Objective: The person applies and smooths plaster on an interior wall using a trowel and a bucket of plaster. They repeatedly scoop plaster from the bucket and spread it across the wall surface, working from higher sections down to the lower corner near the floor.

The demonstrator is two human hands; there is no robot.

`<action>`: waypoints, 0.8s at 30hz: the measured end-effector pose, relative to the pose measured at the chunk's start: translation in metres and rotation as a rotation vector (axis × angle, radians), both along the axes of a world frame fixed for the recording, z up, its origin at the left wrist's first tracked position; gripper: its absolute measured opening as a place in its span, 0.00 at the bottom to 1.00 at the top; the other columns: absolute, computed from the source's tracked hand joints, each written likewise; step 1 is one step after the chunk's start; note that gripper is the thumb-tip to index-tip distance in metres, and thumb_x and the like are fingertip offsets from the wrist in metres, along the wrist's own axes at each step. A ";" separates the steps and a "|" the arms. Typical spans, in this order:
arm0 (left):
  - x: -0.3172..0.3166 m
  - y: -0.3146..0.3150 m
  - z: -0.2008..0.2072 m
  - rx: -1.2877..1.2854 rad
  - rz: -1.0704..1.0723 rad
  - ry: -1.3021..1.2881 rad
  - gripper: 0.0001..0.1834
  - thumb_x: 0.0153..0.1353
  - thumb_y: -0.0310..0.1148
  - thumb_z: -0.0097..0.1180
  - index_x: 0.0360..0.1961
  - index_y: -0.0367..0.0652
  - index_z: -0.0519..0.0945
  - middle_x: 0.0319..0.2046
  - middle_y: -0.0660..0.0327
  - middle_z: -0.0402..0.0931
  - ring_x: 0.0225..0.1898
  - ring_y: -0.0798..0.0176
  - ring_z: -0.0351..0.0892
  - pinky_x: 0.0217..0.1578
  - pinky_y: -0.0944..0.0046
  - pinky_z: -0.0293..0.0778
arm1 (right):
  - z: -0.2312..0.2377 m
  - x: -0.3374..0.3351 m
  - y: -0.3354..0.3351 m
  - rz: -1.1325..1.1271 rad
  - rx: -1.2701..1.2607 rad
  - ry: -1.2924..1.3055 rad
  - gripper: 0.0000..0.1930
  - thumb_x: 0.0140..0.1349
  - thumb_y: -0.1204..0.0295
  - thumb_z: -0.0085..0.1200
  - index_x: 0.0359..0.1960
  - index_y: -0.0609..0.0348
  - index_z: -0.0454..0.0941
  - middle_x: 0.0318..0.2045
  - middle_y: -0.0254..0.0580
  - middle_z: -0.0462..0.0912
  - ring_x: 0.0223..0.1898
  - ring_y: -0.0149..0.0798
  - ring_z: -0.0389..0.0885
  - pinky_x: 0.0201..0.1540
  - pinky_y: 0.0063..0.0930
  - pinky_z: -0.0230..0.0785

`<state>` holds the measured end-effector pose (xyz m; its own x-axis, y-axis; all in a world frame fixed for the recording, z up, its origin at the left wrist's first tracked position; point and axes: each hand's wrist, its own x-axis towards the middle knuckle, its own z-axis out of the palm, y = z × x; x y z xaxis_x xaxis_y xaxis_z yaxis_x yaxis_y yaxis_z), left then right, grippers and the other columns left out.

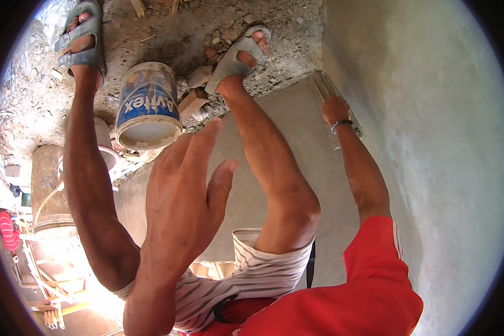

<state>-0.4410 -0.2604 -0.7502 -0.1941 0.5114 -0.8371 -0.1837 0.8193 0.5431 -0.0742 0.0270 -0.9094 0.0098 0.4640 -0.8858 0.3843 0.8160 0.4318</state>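
My left hand [180, 187] is raised in the middle of the view, fingers stretched out and thumb apart, holding nothing. In front of a smooth grey plastered surface [288, 131], my right hand [336, 110] is closed on the back of a long flat plastering float [322, 89]. The float lies against the plaster near the corner with the right-hand wall [431, 145]; its grip is hidden by my fingers. A dark bracelet [341, 124] circles my right wrist.
Between my sandalled feet is a white and blue bucket [147, 92], with a wood block [194, 103] beside it. A dirty brownish bucket [49, 185] is at the left. Rubble [207, 39] covers the ground around my feet. Bright light washes out the lower left.
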 end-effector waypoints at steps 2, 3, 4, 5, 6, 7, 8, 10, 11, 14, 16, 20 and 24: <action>-0.002 0.003 0.002 -0.010 -0.011 0.008 0.24 0.62 0.30 0.58 0.58 0.31 0.72 0.41 0.44 0.76 0.43 0.40 0.76 0.46 0.47 0.70 | -0.004 -0.004 -0.003 -0.010 -0.009 -0.009 0.13 0.61 0.67 0.50 0.34 0.59 0.87 0.36 0.56 0.86 0.41 0.56 0.86 0.44 0.48 0.80; -0.003 0.005 0.003 -0.017 -0.021 0.010 0.24 0.62 0.30 0.58 0.58 0.31 0.72 0.41 0.44 0.76 0.43 0.40 0.76 0.46 0.47 0.70 | -0.004 -0.006 -0.003 -0.009 -0.018 -0.012 0.13 0.61 0.67 0.50 0.35 0.59 0.87 0.36 0.56 0.86 0.42 0.56 0.86 0.44 0.47 0.80; -0.005 0.007 0.004 -0.024 -0.030 0.011 0.24 0.62 0.30 0.58 0.58 0.31 0.72 0.41 0.44 0.76 0.43 0.40 0.76 0.46 0.47 0.70 | -0.004 -0.008 -0.003 -0.007 -0.028 -0.015 0.13 0.61 0.67 0.50 0.35 0.59 0.86 0.37 0.56 0.86 0.42 0.56 0.86 0.44 0.47 0.80; -0.005 0.007 0.005 -0.028 -0.024 0.011 0.24 0.62 0.30 0.57 0.58 0.31 0.72 0.41 0.44 0.76 0.43 0.40 0.76 0.45 0.47 0.70 | -0.005 -0.009 -0.004 -0.003 -0.039 -0.017 0.13 0.61 0.67 0.50 0.36 0.59 0.86 0.38 0.56 0.86 0.43 0.56 0.86 0.45 0.47 0.80; -0.003 0.006 0.003 -0.019 -0.011 0.008 0.24 0.62 0.30 0.57 0.58 0.31 0.72 0.41 0.44 0.76 0.43 0.40 0.76 0.45 0.47 0.70 | -0.005 -0.008 -0.002 -0.015 -0.036 -0.037 0.13 0.62 0.67 0.50 0.36 0.59 0.86 0.39 0.56 0.86 0.44 0.56 0.86 0.45 0.47 0.80; -0.001 0.004 0.000 -0.009 0.001 0.004 0.24 0.62 0.29 0.57 0.57 0.31 0.72 0.40 0.44 0.76 0.43 0.40 0.76 0.45 0.47 0.70 | -0.006 -0.006 0.002 -0.027 -0.032 -0.058 0.13 0.62 0.67 0.50 0.37 0.59 0.86 0.39 0.56 0.86 0.44 0.56 0.85 0.46 0.48 0.80; 0.000 0.003 -0.003 0.002 0.006 0.004 0.23 0.62 0.29 0.57 0.57 0.31 0.72 0.40 0.43 0.76 0.43 0.39 0.76 0.45 0.47 0.70 | -0.005 -0.004 0.005 -0.039 -0.028 -0.078 0.13 0.62 0.67 0.50 0.37 0.59 0.86 0.40 0.57 0.86 0.45 0.56 0.85 0.47 0.48 0.79; 0.000 0.003 -0.002 0.003 0.008 0.009 0.23 0.62 0.29 0.57 0.57 0.31 0.72 0.39 0.43 0.77 0.42 0.39 0.77 0.44 0.47 0.70 | -0.004 -0.006 0.005 -0.062 -0.030 -0.101 0.13 0.62 0.67 0.50 0.38 0.59 0.86 0.41 0.58 0.85 0.46 0.56 0.85 0.48 0.48 0.79; -0.001 0.004 -0.001 -0.002 0.008 0.006 0.23 0.62 0.29 0.57 0.57 0.31 0.72 0.39 0.44 0.77 0.41 0.39 0.77 0.44 0.47 0.70 | -0.003 -0.007 0.005 -0.074 -0.029 -0.113 0.13 0.62 0.67 0.50 0.39 0.59 0.86 0.41 0.58 0.85 0.46 0.56 0.85 0.48 0.48 0.79; -0.003 0.005 0.000 -0.020 0.014 -0.006 0.23 0.61 0.29 0.57 0.57 0.31 0.72 0.38 0.43 0.77 0.41 0.39 0.77 0.44 0.46 0.70 | 0.004 -0.010 0.005 -0.057 -0.017 -0.095 0.14 0.62 0.67 0.49 0.41 0.60 0.85 0.42 0.59 0.85 0.47 0.57 0.85 0.50 0.49 0.78; -0.005 0.006 0.001 -0.031 0.014 -0.026 0.23 0.61 0.29 0.57 0.57 0.31 0.72 0.39 0.43 0.77 0.41 0.38 0.77 0.44 0.46 0.70 | 0.009 -0.007 0.007 -0.065 -0.007 -0.120 0.15 0.62 0.67 0.49 0.42 0.61 0.85 0.43 0.60 0.84 0.47 0.58 0.84 0.50 0.49 0.78; -0.004 0.005 0.002 -0.029 0.010 -0.017 0.23 0.62 0.29 0.57 0.57 0.33 0.72 0.44 0.43 0.78 0.46 0.39 0.77 0.47 0.47 0.71 | 0.021 0.008 0.018 -0.064 -0.058 -0.190 0.16 0.62 0.67 0.48 0.42 0.62 0.84 0.44 0.63 0.84 0.47 0.61 0.84 0.50 0.52 0.77; -0.005 0.003 0.004 -0.014 0.021 -0.020 0.23 0.62 0.29 0.57 0.58 0.33 0.72 0.45 0.42 0.78 0.47 0.39 0.78 0.48 0.47 0.71 | 0.044 0.008 0.018 -0.038 -0.016 -0.186 0.18 0.62 0.62 0.50 0.41 0.65 0.84 0.40 0.63 0.84 0.46 0.61 0.84 0.50 0.51 0.77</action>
<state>-0.4463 -0.2574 -0.7458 -0.1872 0.4955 -0.8482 -0.2114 0.8229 0.5274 -0.0666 0.0449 -0.8658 0.1913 0.4457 -0.8745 0.3301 0.8098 0.4849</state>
